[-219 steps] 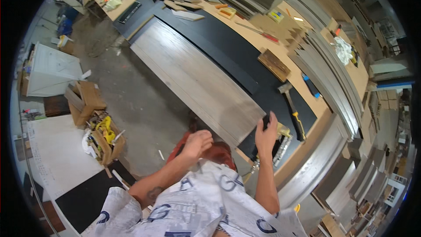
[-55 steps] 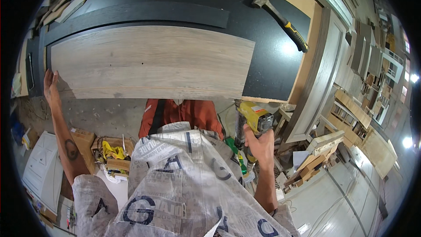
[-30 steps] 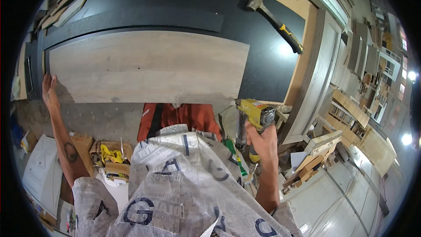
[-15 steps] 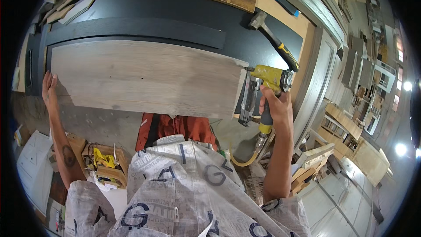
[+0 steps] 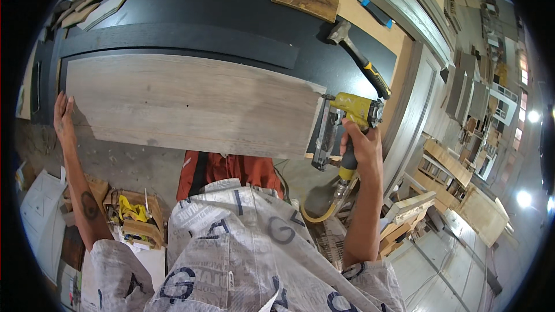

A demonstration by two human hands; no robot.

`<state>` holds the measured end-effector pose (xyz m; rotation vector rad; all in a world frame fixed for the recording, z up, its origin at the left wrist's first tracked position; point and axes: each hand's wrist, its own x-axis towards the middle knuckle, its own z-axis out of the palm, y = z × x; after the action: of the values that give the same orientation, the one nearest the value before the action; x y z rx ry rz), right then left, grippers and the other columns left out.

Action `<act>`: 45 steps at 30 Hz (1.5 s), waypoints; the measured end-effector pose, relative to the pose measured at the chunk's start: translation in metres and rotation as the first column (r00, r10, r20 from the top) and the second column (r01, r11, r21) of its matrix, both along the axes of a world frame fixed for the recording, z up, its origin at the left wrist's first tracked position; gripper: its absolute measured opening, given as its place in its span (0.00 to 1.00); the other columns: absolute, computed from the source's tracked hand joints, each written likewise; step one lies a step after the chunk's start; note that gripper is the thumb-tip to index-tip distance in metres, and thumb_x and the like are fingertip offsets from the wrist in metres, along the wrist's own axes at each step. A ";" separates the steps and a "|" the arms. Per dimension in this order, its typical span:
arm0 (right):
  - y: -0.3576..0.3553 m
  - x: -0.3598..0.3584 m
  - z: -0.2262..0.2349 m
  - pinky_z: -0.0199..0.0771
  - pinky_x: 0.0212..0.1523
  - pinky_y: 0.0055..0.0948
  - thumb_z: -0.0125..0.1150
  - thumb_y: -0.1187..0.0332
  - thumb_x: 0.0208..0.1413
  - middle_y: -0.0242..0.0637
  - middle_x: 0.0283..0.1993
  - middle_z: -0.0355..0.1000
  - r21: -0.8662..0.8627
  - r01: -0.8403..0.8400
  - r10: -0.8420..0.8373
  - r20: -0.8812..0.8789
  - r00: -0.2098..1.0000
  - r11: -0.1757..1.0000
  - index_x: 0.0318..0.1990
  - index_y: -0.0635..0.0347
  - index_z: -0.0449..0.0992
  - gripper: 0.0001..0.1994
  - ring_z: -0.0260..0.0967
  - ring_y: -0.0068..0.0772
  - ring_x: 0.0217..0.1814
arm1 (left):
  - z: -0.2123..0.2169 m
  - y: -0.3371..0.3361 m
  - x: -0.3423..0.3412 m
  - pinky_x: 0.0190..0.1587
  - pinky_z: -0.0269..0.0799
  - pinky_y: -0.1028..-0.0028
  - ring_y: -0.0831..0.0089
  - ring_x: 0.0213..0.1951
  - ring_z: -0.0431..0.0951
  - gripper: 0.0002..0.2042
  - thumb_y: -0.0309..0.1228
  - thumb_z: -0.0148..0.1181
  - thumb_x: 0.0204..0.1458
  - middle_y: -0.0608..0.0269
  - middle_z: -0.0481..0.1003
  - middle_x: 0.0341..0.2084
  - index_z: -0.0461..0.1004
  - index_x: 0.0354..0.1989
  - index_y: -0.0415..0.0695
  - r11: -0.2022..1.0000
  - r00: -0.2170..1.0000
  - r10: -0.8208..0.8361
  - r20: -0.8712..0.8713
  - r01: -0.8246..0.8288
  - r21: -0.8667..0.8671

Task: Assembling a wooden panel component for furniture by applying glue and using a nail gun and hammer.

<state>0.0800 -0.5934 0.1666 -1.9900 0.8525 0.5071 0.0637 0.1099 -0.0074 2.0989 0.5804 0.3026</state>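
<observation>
Right hand (image 5: 361, 145) clenched on yellow nail gun (image 5: 346, 121), nose against right end of grey board (image 5: 191, 104). Board long axis runs left-right on dark bench (image 5: 231, 11). Left hand (image 5: 63, 118) flat, open, at board's far left end.

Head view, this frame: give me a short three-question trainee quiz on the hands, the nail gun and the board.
1. True or false: the right hand grips the yellow nail gun at the right end of the grey wood-grain board.
2. Where does the left hand rest? A) on the hammer B) at the board's left end C) on the hose
3. Fill in: the hammer lies on the dark ______ beyond the board.

Key: 1 true. 2 B. 3 panel.
</observation>
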 end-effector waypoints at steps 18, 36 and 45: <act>0.006 0.021 0.002 0.63 0.17 0.26 0.61 0.64 0.54 0.33 0.15 0.67 0.008 -0.069 0.069 -0.016 0.998 0.998 0.26 0.66 0.75 0.13 0.64 0.24 0.14 | 0.016 -0.014 -0.003 0.65 0.59 0.64 0.60 0.63 0.67 0.31 0.46 0.63 0.55 0.48 0.68 0.60 0.67 0.63 0.42 0.995 1.000 -0.011 -0.023 0.013 0.103; 0.076 0.038 0.001 0.65 0.19 0.26 0.61 0.62 0.55 0.32 0.17 0.68 0.134 -0.217 0.215 0.026 0.976 0.967 0.31 0.66 0.75 0.13 0.65 0.24 0.16 | 0.010 -0.030 0.004 0.63 0.62 0.66 0.59 0.61 0.68 0.29 0.39 0.66 0.54 0.47 0.69 0.59 0.67 0.62 0.38 0.990 0.989 0.136 -0.063 -0.133 0.039; 0.098 0.039 -0.008 0.68 0.19 0.26 0.61 0.64 0.54 0.34 0.17 0.70 0.107 -0.171 0.173 -0.005 0.985 0.979 0.29 0.67 0.75 0.12 0.67 0.25 0.15 | 0.015 -0.036 0.007 0.63 0.61 0.66 0.60 0.62 0.67 0.29 0.37 0.67 0.53 0.48 0.69 0.59 0.68 0.61 0.37 0.985 0.986 0.162 -0.051 -0.164 -0.050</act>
<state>0.1186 -0.4953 0.1590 -1.9736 0.6509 0.6524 0.0703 0.0735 0.0077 2.0152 0.7824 0.3271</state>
